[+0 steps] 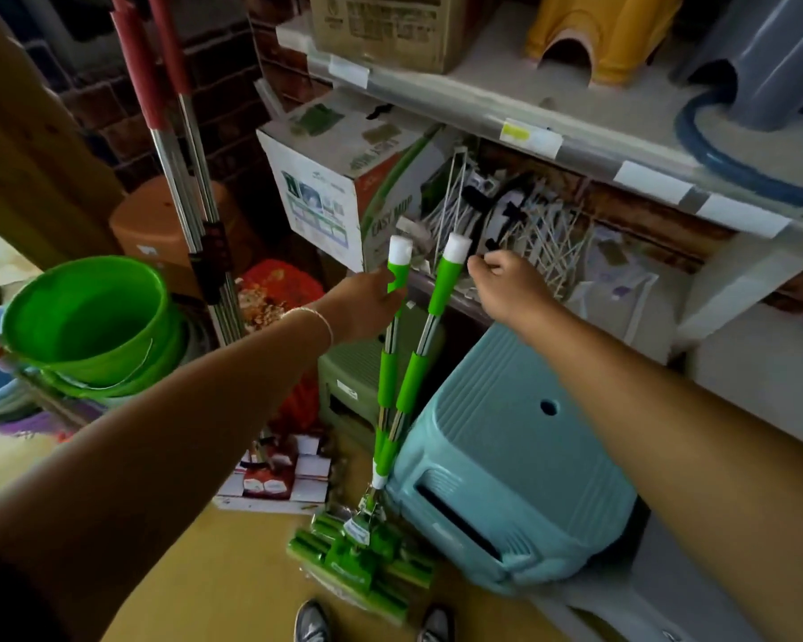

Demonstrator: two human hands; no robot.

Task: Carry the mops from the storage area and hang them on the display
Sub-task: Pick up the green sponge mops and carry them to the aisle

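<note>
Two green-handled mops (402, 377) stand upright on the floor, heads (362, 558) beside a pale blue stool (506, 479). The left hand (367, 308) has its grip clamped around one mop's handle near the top. The right hand (506, 284) hovers just beside the other handle, fingers loosely curled, holding nothing.

white box (339, 178), "EASY MOP" on side

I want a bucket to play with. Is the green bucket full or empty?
Empty. The green bucket is tilted toward the camera, and its inside shows only bare green plastic.
</note>
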